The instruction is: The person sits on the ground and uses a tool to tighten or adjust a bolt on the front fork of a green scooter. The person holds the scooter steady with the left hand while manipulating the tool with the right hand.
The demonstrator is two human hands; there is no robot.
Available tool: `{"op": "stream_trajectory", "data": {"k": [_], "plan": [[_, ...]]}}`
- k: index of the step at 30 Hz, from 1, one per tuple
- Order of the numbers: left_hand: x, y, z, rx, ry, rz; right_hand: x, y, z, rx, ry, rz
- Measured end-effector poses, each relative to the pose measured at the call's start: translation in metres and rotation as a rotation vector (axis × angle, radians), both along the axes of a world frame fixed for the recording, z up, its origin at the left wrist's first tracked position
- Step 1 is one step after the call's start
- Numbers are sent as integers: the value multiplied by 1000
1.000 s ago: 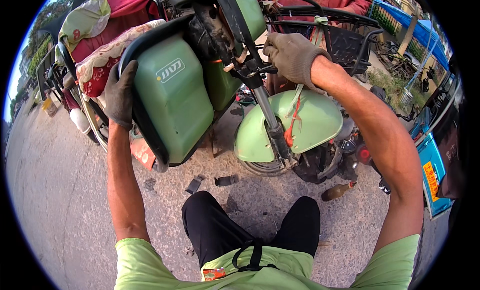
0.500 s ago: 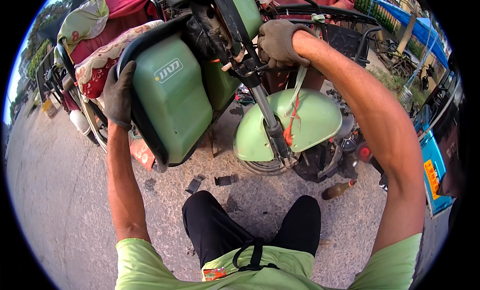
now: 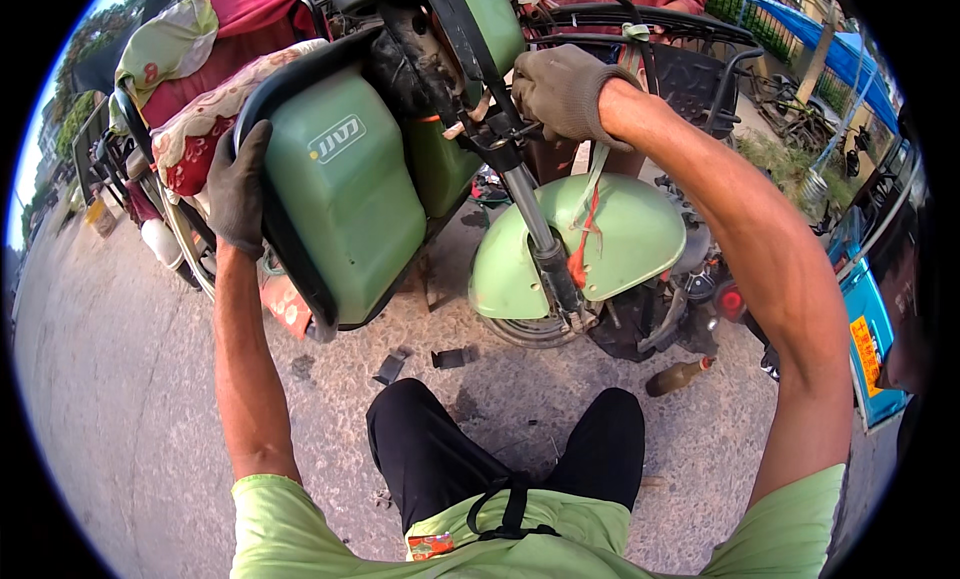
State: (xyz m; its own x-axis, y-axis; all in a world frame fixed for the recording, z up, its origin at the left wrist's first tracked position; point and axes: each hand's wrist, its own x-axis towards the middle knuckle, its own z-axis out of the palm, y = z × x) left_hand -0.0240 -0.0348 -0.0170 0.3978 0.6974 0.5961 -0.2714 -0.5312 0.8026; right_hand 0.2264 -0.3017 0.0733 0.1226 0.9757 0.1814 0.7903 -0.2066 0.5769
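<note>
Green panel, right of left hand, touching

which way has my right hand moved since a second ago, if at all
Yes, slightly: against the green fender, which sits nearly where it did, the right hand has shifted up and left in the picture.

Gloved left fingers hold the green panel.
</note>
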Motion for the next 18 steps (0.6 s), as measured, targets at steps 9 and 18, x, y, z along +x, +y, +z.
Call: {"op": "stream_trajectory", "data": {"k": [9,18], "plan": [[0,-1,0,-3,17,1,-18,-7,3,155,382,-149],[3,5,-2,-25,-17,-38,3,-12,-6,109,114,89]]}}
